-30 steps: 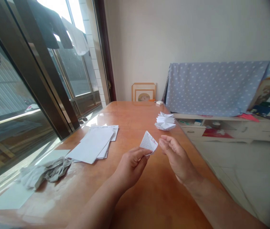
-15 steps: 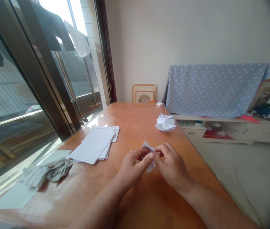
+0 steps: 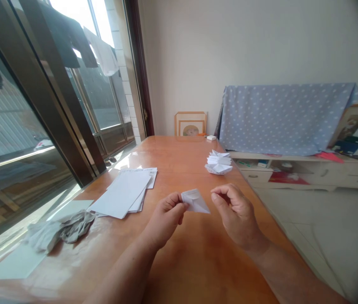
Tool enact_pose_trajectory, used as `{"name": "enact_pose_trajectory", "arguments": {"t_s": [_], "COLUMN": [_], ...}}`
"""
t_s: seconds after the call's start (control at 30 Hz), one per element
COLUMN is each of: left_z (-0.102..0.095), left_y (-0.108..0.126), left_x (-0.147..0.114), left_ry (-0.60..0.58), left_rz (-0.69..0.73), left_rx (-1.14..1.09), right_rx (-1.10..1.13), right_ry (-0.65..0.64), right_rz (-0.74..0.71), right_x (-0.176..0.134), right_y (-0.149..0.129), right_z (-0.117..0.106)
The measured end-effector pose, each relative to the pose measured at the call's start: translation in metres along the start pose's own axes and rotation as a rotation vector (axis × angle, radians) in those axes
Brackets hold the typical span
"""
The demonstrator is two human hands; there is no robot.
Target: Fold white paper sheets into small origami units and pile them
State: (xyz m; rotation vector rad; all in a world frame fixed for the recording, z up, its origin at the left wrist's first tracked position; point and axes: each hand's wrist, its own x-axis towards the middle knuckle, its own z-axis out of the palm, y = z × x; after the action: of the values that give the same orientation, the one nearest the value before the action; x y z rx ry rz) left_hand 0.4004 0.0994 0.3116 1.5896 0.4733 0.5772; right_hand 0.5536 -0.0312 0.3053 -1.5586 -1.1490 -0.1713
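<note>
A small folded piece of white paper [image 3: 195, 202] is pinched at its left edge between the thumb and fingers of my left hand [image 3: 169, 215]. It shows a flat, slanted shape with a pointed lower right corner and fold lines on its face. My right hand [image 3: 237, 213] hovers just right of the paper, apart from it, with its fingers curved and nothing visible in them. Farther up the table stands a stack of folded white paper pieces [image 3: 218, 164] with pointed tips. Left of my hands lies a loose pile of white paper sheets [image 3: 123, 192].
The glossy wooden table [image 3: 179, 156] runs away from me towards the wall. A crumpled grey cloth [image 3: 76, 226] rests at its left side. A small white box [image 3: 211, 138] sits at the far end. A low white cabinet [image 3: 321, 174] stands to the right, under a dotted blue cloth [image 3: 286, 118].
My right hand has let go of the paper and moved right. The left hand has drawn slightly left with the paper, which now shows a flat folded face.
</note>
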Motion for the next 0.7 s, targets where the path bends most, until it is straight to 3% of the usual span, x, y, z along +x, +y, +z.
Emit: {"name": "enact_pose_trajectory", "arguments": {"t_s": [0.23,0.4,0.53,0.7], "left_z": [0.002,0.005,0.007,0.007], "left_y": [0.002,0.002,0.004,0.005], "left_x": [-0.002,-0.003,-0.004,-0.004], "left_ry": [-0.192,-0.195,-0.195,-0.192], "left_rz": [-0.038,-0.015,-0.011,0.006], "left_rx": [-0.089,-0.037,-0.032,0.0], "right_rx": [-0.106,-0.217,-0.159,0.127], "right_ry": [-0.229,-0.189,-0.176,-0.277], "right_rz": [-0.17,-0.214,-0.097,0.197], "right_x": [-0.004,-0.006,-0.008,-0.008], "right_y": [-0.008,-0.011,-0.013,-0.017], "right_z": [0.0,0.005,0.002,0.001]}}
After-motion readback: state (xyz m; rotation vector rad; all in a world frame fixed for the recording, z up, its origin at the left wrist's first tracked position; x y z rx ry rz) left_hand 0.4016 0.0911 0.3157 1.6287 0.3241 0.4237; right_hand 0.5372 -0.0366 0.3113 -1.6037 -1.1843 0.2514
